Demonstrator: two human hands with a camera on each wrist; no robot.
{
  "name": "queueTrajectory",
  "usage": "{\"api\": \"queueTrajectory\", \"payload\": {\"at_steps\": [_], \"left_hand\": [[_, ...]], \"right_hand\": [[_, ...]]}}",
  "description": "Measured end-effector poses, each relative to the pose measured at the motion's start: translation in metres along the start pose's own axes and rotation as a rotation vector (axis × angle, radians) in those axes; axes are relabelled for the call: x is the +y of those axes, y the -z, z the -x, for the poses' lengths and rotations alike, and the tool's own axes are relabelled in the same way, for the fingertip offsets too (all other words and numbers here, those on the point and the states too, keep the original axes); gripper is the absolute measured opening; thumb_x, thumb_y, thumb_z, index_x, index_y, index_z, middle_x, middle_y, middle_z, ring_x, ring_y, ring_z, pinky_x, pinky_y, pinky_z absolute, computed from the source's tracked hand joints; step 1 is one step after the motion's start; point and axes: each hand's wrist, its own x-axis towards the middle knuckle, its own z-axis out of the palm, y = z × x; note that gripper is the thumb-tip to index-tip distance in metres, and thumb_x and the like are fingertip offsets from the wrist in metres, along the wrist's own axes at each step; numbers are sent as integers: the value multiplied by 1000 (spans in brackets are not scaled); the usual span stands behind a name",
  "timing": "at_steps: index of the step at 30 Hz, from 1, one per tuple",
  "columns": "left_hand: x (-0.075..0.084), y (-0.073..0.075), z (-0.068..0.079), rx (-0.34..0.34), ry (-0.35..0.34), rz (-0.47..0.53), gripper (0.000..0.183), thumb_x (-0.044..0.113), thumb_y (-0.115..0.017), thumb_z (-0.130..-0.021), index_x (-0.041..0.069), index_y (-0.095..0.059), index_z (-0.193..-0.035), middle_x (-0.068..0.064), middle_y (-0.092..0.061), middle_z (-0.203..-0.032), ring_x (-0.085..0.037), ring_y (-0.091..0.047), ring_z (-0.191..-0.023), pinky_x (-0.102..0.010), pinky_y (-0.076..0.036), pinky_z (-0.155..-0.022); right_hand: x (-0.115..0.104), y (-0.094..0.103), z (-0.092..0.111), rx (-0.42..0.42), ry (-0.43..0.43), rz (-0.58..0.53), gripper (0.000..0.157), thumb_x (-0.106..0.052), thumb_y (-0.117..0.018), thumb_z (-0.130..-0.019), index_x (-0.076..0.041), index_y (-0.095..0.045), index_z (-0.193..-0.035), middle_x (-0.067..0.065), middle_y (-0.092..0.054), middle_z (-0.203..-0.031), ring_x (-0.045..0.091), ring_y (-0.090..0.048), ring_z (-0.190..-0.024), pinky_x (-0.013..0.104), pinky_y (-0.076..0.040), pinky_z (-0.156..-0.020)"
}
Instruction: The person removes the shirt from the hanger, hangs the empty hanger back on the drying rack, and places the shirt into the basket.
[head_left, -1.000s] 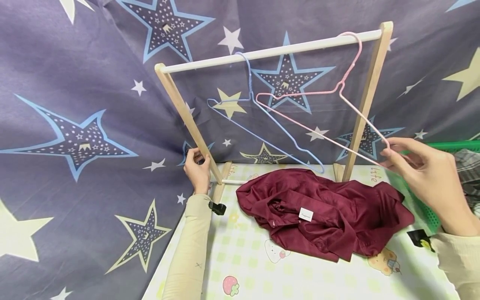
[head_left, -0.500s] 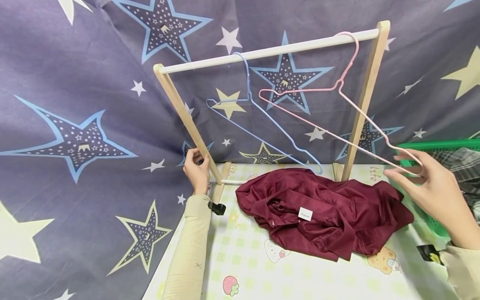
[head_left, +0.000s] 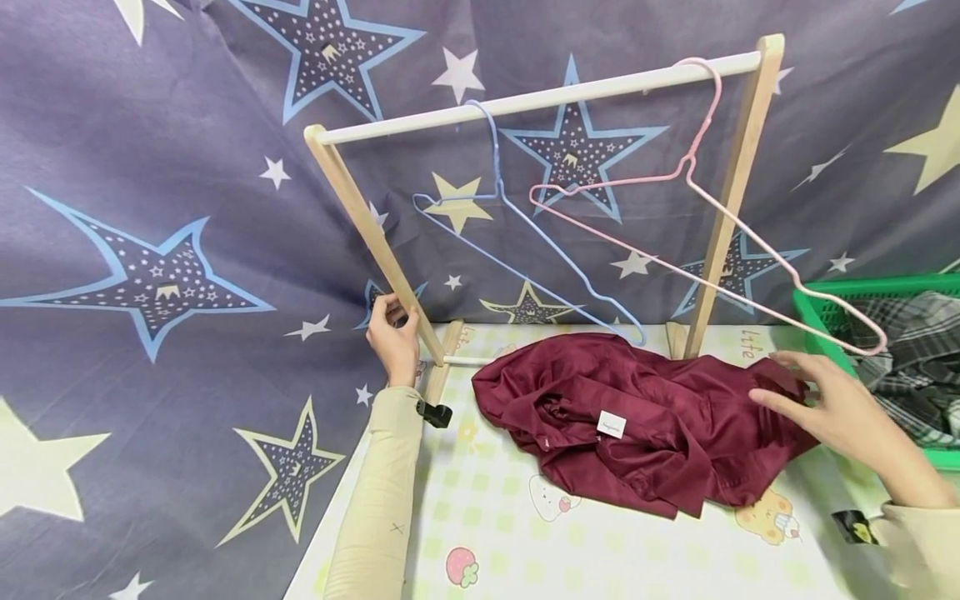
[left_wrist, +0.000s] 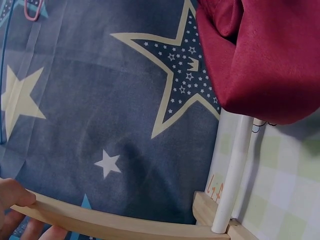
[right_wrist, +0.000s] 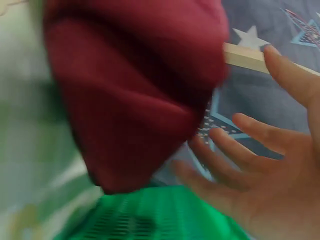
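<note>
My left hand (head_left: 393,342) grips the left wooden post (head_left: 367,225) of a small clothes rack; in the left wrist view the thumb lies over the post (left_wrist: 120,221) with fingers below it. My right hand (head_left: 832,408) holds nothing, its fingers spread beside the right end of a crumpled maroon shirt (head_left: 645,417). In the right wrist view, those fingertips overlap the shirt's blurred lower edge (right_wrist: 135,115). From the rack's white rail hang a blue hanger (head_left: 497,162), near the middle, and a pink hanger (head_left: 705,127), at the right.
A green basket (head_left: 900,286) with dark plaid cloth (head_left: 918,367) stands at the right, beyond my right hand. The table has a checked, printed cover (head_left: 495,533). Behind the rack hangs a dark cloth with stars (head_left: 168,292).
My right hand has let go of the pink hanger's right end and lowered to the shirt. The pink hanger has swung to the right. My left hand keeps its place on the post.
</note>
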Motion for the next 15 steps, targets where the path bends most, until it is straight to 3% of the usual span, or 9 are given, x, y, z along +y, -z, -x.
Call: {"api": "queueTrajectory", "payload": {"at_steps": [5, 11, 15], "left_hand": [[-1, 0, -1, -1, 6, 3, 22, -2, -73, -84, 4, -69, -105, -14, -71, -104, -31, -71, -94, -44, -55, -90], [0, 0, 0, -16, 17, 6, 22, -1, -72, -85, 4, -69, -107, -14, -70, -105, -30, -70, -96, -42, -55, -90], [1, 0, 0, -14, 11, 1, 22, -1, -72, -85, 4, -69, -107, -14, -71, -105, -30, -71, -96, -42, -55, -89]], "right_hand": [[10, -15, -2, -83, 28, 1, 81, -36, -84, -78, 6, -48, -137, 36, -47, -133, 54, -41, -122, 70, -37, -89], [16, -31, -6, -174, 17, 41, 99, -42, -86, -73, 9, -39, -144, 39, -41, -138, 59, -39, -123, 74, -37, -91], [18, -38, -7, -218, 45, 78, 97, -42, -87, -72, 11, -41, -140, 38, -46, -132, 57, -45, -119, 72, -41, -90]]}}
